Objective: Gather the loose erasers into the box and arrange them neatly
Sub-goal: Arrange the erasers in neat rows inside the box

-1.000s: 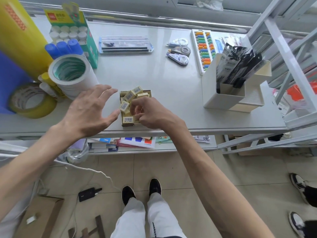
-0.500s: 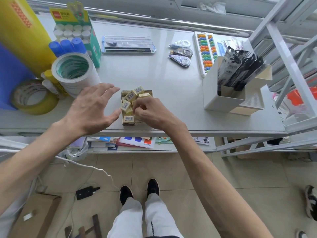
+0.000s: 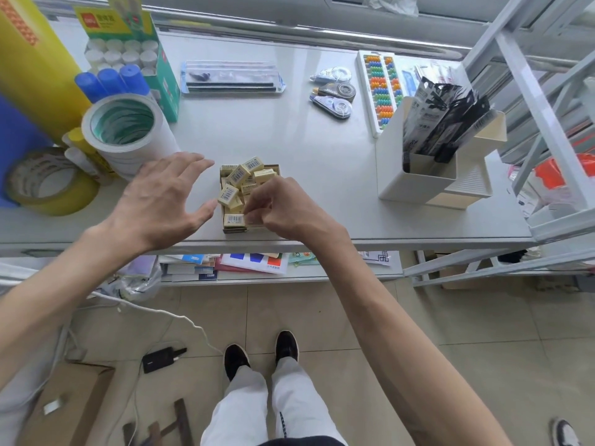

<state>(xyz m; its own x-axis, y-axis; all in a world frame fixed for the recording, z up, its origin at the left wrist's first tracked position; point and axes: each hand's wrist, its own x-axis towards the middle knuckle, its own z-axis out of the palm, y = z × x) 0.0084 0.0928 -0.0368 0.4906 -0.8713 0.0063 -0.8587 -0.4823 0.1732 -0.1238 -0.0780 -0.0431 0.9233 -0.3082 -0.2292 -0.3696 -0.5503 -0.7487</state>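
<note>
Head view looks down on a small open box [image 3: 234,230] near the front edge of the grey table [image 3: 289,149], straight ahead of the person. Its long axis runs from 12 o'clock to 6 o'clock. The yellow erasers [image 3: 240,175] are all in or on it, with none that I can see loose on the table, but they lie in a jumble. Several toward the 12 o'clock end are tipped on edge, their barcodes facing different ways. One eraser [image 3: 234,219] at the 6 o'clock end lies flat and square to the walls.

The right hand [image 3: 289,210] is the nearer one and is on the job. It covers the box's 4 o'clock corner, fingers curled and tips bunched down among the erasers near the 6 o'clock end. Whether an eraser is pinched between those tips is hidden by the knuckles, so I cannot tell. From this hand the untidy part of the pile lies at about 11 o'clock, a short reach forward along the box's length.

The left hand [image 3: 161,201] is released, fingers spread and straight. It hangs beside the box at its 9 o'clock side, the thumb tip close to the left wall; whether it touches is unclear. The box lies at 3 o'clock from it.

Gathering looks done and the neatening looks only begun. I judge the next move suits the right hand working row by row toward 12 o'clock, with the left bracing the 9 o'clock wall so the light box does not slide.
</note>
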